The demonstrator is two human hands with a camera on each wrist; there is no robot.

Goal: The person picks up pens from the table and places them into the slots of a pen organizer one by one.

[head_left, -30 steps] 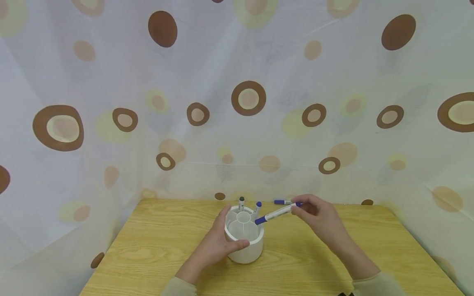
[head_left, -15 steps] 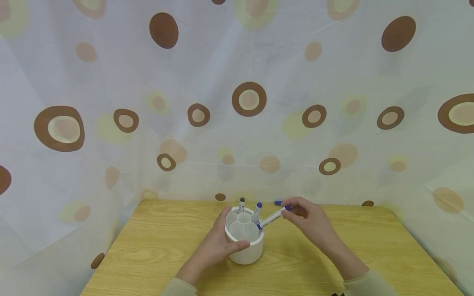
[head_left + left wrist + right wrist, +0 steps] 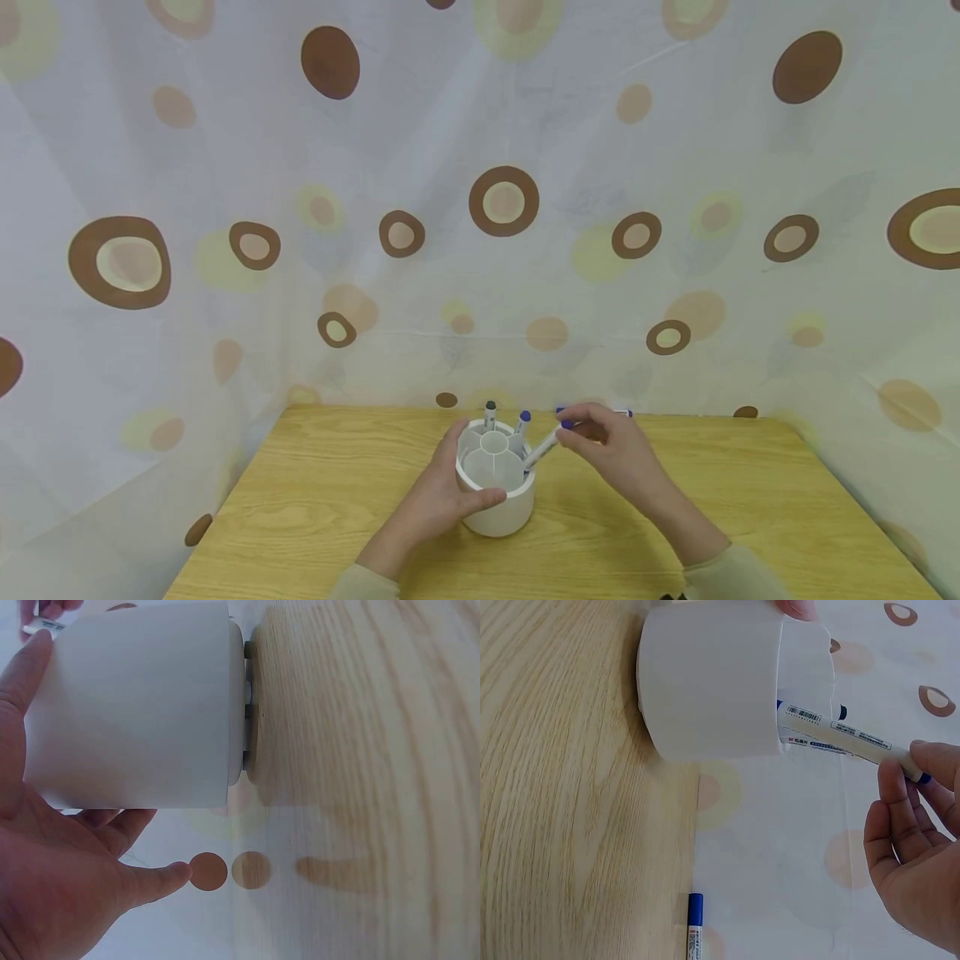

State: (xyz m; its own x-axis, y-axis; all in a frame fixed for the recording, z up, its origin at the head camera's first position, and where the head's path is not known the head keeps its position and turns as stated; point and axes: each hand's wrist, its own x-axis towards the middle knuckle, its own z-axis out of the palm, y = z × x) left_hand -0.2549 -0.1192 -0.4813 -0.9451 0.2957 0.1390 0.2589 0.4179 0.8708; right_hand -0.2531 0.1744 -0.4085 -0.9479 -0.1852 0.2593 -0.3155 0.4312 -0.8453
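A white round pen holder [image 3: 498,518] with several compartments stands on the wooden table. My left hand [image 3: 437,500] grips its left side, thumb across the front near the rim and fingers around the far side. Between right thumb and fingers, my right hand [image 3: 618,454] pinches the blue end of a white marker [image 3: 844,737]. That marker slants down to the left, its lower blue end inside the holder's right-hand compartment. A dark-capped marker [image 3: 491,414] and a blue-capped marker [image 3: 522,421] stand in the back compartments.
Another blue-capped marker [image 3: 695,919] lies at the table's back edge, partly hidden behind my right hand in the head view. A patterned curtain [image 3: 495,292] hangs behind the wooden table [image 3: 315,500].
My right hand has moved left and the marker has tilted steeper, its lower end passing from above the rim into the holder. The left hand has stayed on the holder.
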